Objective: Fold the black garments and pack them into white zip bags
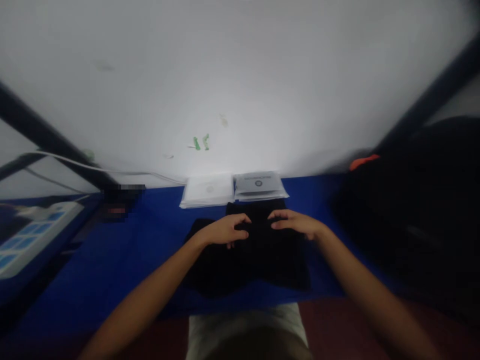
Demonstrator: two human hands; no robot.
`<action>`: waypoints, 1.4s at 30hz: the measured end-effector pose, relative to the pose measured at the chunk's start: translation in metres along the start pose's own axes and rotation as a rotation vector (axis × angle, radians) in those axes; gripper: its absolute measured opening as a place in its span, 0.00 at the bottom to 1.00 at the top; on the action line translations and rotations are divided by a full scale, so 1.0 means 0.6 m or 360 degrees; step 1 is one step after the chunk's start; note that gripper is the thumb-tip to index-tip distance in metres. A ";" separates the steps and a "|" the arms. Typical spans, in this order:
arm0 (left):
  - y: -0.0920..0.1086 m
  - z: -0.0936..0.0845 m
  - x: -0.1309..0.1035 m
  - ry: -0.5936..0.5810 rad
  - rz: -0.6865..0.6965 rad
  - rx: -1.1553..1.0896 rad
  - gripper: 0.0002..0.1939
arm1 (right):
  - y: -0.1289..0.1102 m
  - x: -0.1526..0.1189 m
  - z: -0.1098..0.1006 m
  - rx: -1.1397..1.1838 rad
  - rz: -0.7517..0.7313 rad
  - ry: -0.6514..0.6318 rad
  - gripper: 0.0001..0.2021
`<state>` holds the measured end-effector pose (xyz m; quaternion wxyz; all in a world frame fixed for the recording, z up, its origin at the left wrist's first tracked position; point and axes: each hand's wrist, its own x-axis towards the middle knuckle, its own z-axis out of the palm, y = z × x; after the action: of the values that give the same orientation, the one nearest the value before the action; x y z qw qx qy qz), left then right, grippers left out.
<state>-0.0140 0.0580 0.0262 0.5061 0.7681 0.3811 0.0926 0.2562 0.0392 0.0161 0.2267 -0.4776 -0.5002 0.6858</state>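
A dark black garment (262, 255), which looks like a pair of shorts, lies spread on the blue table cover (150, 260) in front of me. Over its left part is my left hand (228, 230), thumb and fingers apart and pointing inward. My right hand (294, 223) faces it from the other side, over the garment's upper right part, also with thumb and fingers apart. Neither hand shows anything gripped. Whether the fingertips press on the cloth is hard to tell, as it is very dark.
Behind the garment, against the white wall (240, 90), lie a stack of white plastic bags (208, 191) and a stack of grey printed bags (259, 185). A tray with blue panels (33, 235) stands at left. A large black mass (412, 215) fills the right.
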 end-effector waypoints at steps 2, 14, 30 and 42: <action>0.016 0.013 0.003 0.0213 0.0148 0.0391 0.16 | 0.011 -0.007 -0.005 0.0025 -0.0017 0.0129 0.14; 0.093 0.143 0.047 0.0440 0.0565 0.0907 0.09 | 0.030 -0.008 -0.006 0.0272 -0.0007 0.0307 0.23; -0.064 -0.035 -0.182 0.1294 -0.0207 -0.1299 0.10 | 0.027 -0.039 -0.032 -0.0444 -0.0450 0.0387 0.18; -0.079 -0.050 -0.227 0.1060 -0.0572 0.0866 0.14 | 0.043 -0.058 -0.014 -0.1293 -0.0599 0.0449 0.18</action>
<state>-0.1474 -0.0037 0.0335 0.1443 0.7233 0.6603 0.1416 0.2835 0.0053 0.0076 0.2077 -0.5172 -0.7703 0.3098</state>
